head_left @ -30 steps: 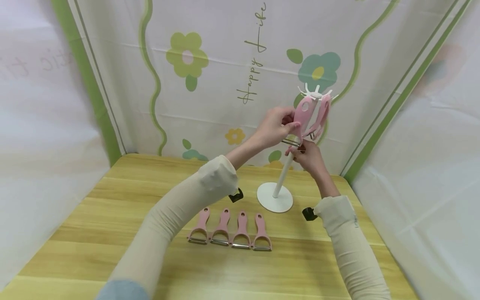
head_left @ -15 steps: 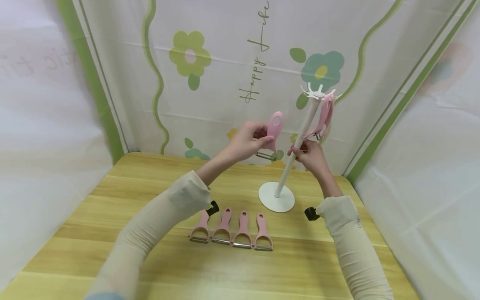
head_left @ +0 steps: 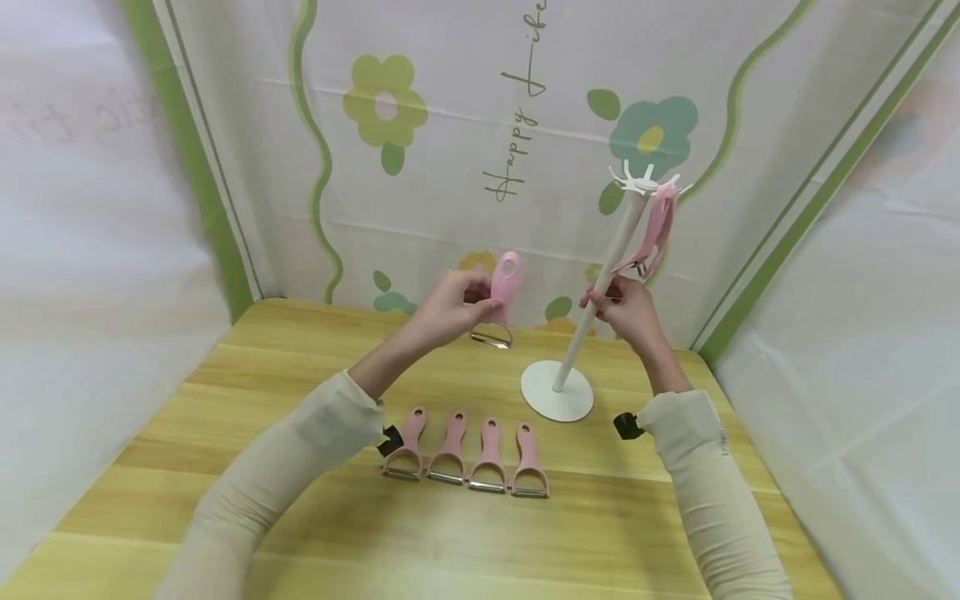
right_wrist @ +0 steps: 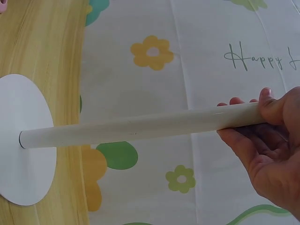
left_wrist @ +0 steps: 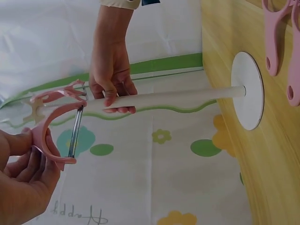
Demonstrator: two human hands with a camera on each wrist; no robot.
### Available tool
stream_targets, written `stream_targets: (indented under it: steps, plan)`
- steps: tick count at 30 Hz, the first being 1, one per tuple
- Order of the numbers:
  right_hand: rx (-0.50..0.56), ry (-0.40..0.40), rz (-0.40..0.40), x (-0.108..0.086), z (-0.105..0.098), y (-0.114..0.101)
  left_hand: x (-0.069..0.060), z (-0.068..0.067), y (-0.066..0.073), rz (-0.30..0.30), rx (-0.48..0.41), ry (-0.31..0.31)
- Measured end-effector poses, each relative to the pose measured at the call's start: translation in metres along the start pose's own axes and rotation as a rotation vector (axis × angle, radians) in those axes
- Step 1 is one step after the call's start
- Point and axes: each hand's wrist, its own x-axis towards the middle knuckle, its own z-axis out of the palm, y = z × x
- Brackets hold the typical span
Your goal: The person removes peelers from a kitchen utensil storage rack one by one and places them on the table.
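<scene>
In the head view my left hand (head_left: pixel 448 310) pinches a pink Y-shaped peeler (head_left: pixel 506 282) by its handle, holed end up and metal blade down. It is held in the air left of a white stand, apart from it. My right hand (head_left: pixel 632 313) grips the stand's pole (head_left: pixel 573 353) below the hooks, fingers and thumb around it in the right wrist view. White hooks (head_left: pixel 637 179) ring the top. Pink peeler handles (head_left: pixel 660 218) hang on the right-hand hooks, overlapping, so their number is unclear. The left wrist view shows the held peeler's blade (left_wrist: pixel 76 132) close up.
Several pink peelers (head_left: pixel 491 437) lie in a row on the wooden table (head_left: pixel 300 367), blades toward the near edge. Behind them stands the round white base (head_left: pixel 534 392), tilted slightly in view. Patterned white cloth (head_left: pixel 435 200) hangs at the back and sides.
My left hand has drawn the peeler away from the stand's hooks, moving left and down with it. The right hand keeps its grip on the pole.
</scene>
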Motion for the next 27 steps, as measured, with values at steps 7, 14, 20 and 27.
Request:
stream_targets:
  steps: [7, 14, 20, 27]
  plan:
    - [-0.005, 0.003, -0.001, 0.000, 0.000, 0.000, -0.018, -0.005, -0.015, 0.007, 0.012, 0.005]
    - [-0.009, 0.004, -0.009, 0.000, -0.001, 0.000, -0.037, -0.012, -0.030, -0.048, 0.018, 0.010]
    - [-0.012, 0.005, -0.012, -0.001, -0.001, 0.000, -0.057, -0.018, -0.042, -0.132, 0.059, 0.006]
    - [-0.013, 0.010, -0.010, 0.000, 0.000, 0.001, -0.080, -0.024, -0.060, -0.187, 0.080, 0.032]
